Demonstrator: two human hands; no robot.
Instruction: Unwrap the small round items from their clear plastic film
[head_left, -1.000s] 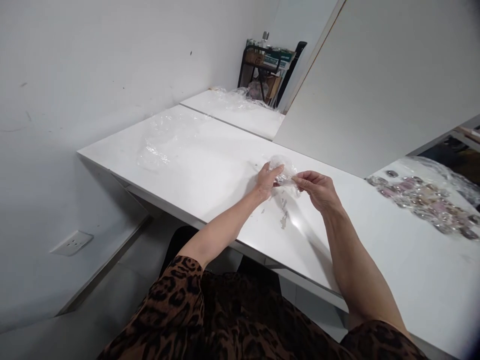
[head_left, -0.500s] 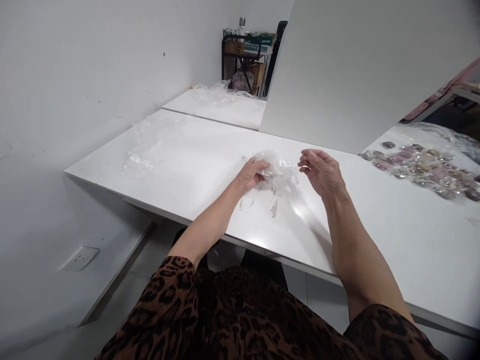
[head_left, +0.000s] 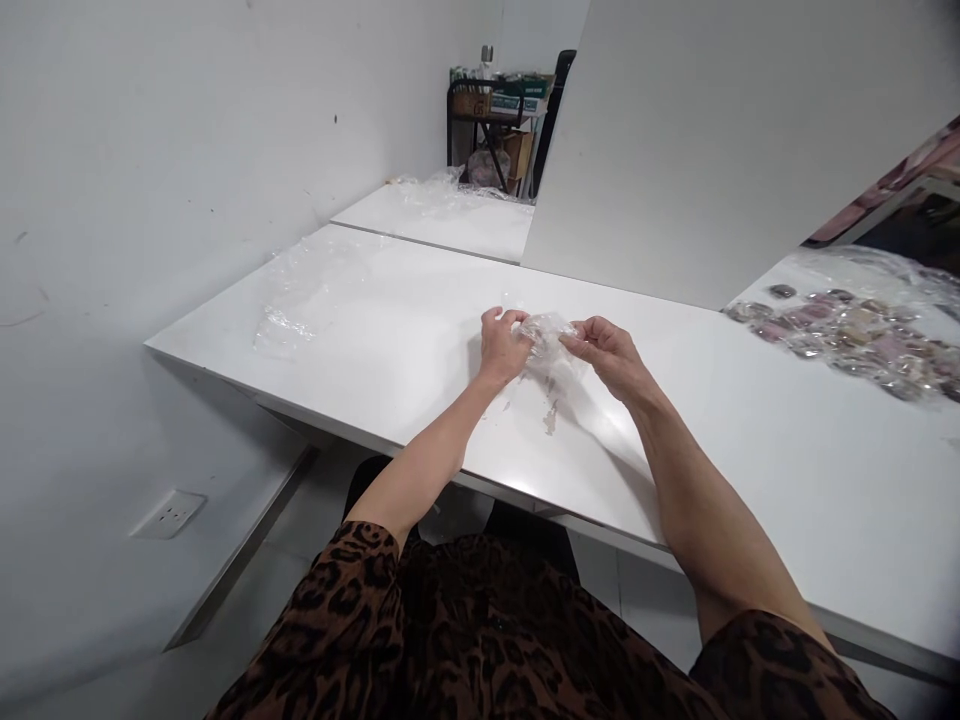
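A crumpled bundle of clear plastic film point(head_left: 546, 335) is held just above the white table, between my two hands. On its left side, my left hand point(head_left: 504, 347) is closed on the film, with the back of the hand towards me. The thumb and fingers of my right hand point(head_left: 606, 352) pinch the bundle's right edge. Whether anything lies inside the film is hidden by its folds and glare. Below the hands, worn greyish marks point(head_left: 550, 415) show on the tabletop.
Many small film-wrapped items point(head_left: 862, 335) lie on the right of the white table point(head_left: 405, 370). Loose clear film point(head_left: 289, 325) spreads at the left, with more film point(head_left: 442, 190) farther back. A white panel point(head_left: 660, 150) rises behind; a black cart point(head_left: 487, 115) stands beyond.
My right hand has moved left and now pinches the film. My left hand has turned over more, its back facing up. The view has shifted slightly.
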